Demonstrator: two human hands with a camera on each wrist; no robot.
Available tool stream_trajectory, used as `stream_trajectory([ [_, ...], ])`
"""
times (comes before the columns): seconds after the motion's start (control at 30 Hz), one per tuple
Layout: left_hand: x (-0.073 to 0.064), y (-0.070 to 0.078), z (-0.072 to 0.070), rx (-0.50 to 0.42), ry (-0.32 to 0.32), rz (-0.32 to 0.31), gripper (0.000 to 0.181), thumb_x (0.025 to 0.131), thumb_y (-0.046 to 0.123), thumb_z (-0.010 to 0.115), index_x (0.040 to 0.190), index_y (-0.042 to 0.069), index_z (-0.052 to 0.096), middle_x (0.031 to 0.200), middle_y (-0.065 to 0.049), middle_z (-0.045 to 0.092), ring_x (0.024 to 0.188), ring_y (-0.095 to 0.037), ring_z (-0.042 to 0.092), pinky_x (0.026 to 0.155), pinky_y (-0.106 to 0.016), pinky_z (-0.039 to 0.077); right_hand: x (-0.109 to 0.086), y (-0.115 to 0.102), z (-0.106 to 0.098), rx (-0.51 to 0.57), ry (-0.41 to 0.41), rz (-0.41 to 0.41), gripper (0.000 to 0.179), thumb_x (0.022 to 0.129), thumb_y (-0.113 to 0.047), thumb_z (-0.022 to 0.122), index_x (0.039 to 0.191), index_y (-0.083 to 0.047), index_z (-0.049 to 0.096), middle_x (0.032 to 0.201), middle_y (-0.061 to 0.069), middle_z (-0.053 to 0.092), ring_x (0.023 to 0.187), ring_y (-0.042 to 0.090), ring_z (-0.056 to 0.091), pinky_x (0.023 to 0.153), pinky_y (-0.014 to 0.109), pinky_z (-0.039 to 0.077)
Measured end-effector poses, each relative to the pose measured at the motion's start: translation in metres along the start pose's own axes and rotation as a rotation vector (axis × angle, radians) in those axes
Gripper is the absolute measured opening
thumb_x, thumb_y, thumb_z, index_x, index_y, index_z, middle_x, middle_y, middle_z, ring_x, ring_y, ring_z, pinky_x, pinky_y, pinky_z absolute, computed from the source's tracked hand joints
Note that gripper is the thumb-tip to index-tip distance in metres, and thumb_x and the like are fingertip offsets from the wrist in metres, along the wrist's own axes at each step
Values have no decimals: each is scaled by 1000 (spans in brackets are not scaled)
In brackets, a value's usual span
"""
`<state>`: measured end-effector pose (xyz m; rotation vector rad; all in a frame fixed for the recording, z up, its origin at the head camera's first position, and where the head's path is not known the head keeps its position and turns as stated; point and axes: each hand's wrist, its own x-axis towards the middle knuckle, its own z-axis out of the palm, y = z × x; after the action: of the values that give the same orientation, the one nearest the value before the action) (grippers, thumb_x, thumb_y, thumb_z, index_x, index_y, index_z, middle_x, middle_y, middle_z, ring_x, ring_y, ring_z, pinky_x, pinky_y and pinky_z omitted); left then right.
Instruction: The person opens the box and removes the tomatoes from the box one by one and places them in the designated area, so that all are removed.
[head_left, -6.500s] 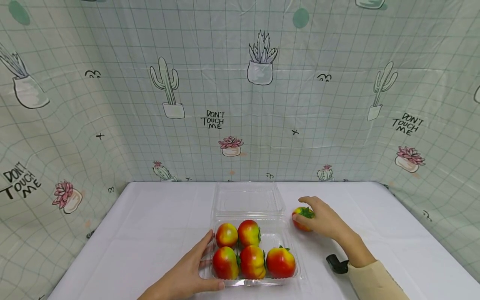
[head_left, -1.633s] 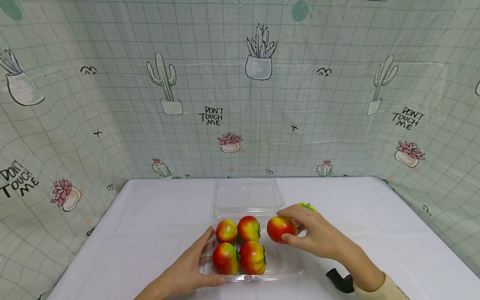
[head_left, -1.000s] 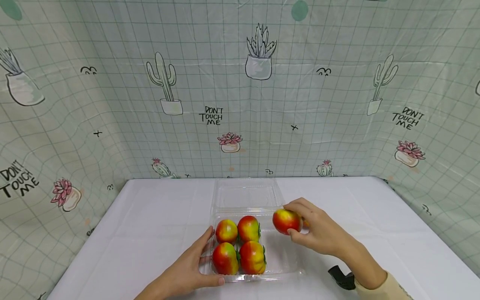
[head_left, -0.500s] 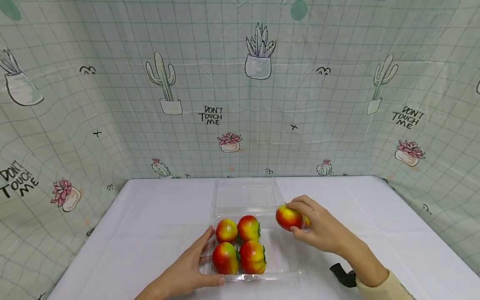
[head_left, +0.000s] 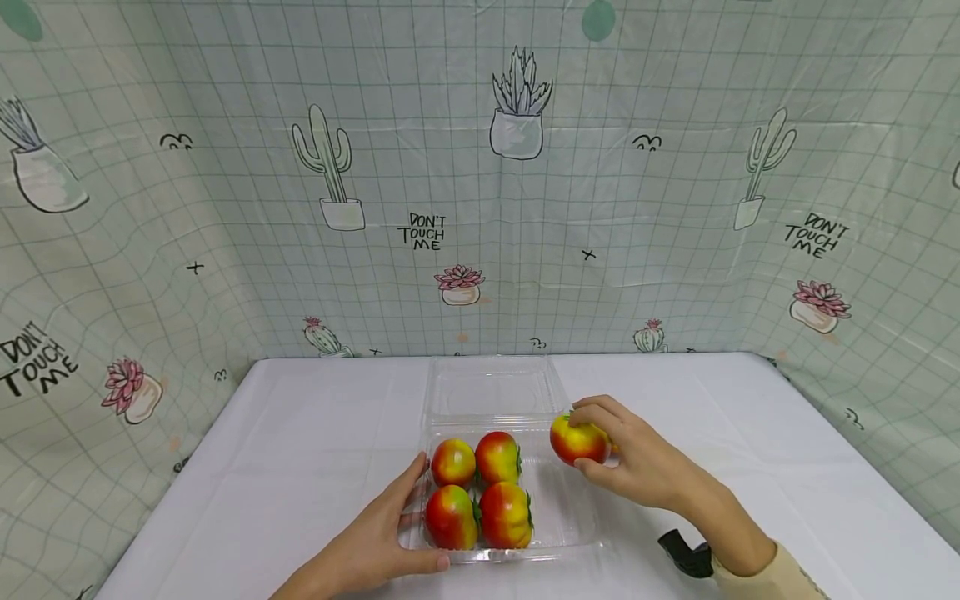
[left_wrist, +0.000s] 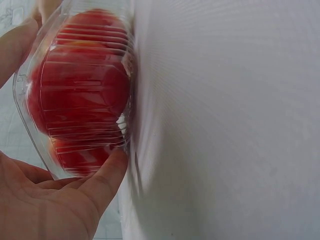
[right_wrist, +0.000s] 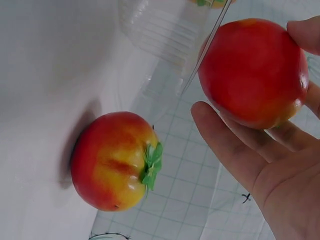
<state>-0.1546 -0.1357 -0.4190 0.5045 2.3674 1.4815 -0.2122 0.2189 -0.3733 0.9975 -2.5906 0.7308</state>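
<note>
My right hand (head_left: 637, 462) holds a red-and-yellow persimmon (head_left: 580, 439) between thumb and fingers, over the back right part of an open clear plastic container (head_left: 558, 517). In the right wrist view this persimmon (right_wrist: 255, 75) hangs beside the container's rim. A second persimmon (right_wrist: 117, 161), with a green leafy top, sits on the table right of the container; in the head view the right hand mostly hides it. Several persimmons (head_left: 506, 515) fill the container's left and middle. My left hand (head_left: 375, 533) grips its front left corner, thumb along the front and fingers at the left wall (left_wrist: 75, 95).
The container's hinged lid (head_left: 491, 392) lies folded back behind it. A black object (head_left: 686, 554) shows under the right wrist. White cloth covers the table (head_left: 315, 433), and a printed grid curtain (head_left: 480, 200) stands behind and at both sides.
Earlier the right hand was at the persimmon on the table; since then the front right persimmon has left its place and been carried backward. Lately it has turned slightly. The left hand stays put.
</note>
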Motion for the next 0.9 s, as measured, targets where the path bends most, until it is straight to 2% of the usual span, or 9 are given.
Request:
stream_trajectory([
  [0.23,0,0,0,6,0,-7,112,76,40,80,154,10,6,156,-19,16,134,-37,36,98,-39,46,1,-2,2,46,0,-11,37,85,-26,74,116,-23,55,128,-5,51,103,13,54,70,21,54],
  [0.47,-1,1,-1,4,4,-18,112,75,40,81,155,12,6,156,-19,17,133,-37,37,98,-40,46,1,-4,2,12,-10,26,40,81,-21,76,114,-23,53,122,-9,54,98,9,53,79,24,53],
  [0.6,-1,1,0,-8,3,-18,112,75,39,81,154,11,6,156,-19,16,134,-37,36,98,-40,45,0,-5,1,8,-31,59,42,81,-21,75,116,-23,53,122,-9,55,95,8,53,76,23,53],
  [0.9,-1,3,-1,-16,2,-35,112,75,39,81,155,12,6,156,-18,17,134,-37,36,99,-41,45,-1,-5,-4,1,-30,58,40,81,-21,76,116,-24,56,120,-12,56,98,6,54,83,27,54],
])
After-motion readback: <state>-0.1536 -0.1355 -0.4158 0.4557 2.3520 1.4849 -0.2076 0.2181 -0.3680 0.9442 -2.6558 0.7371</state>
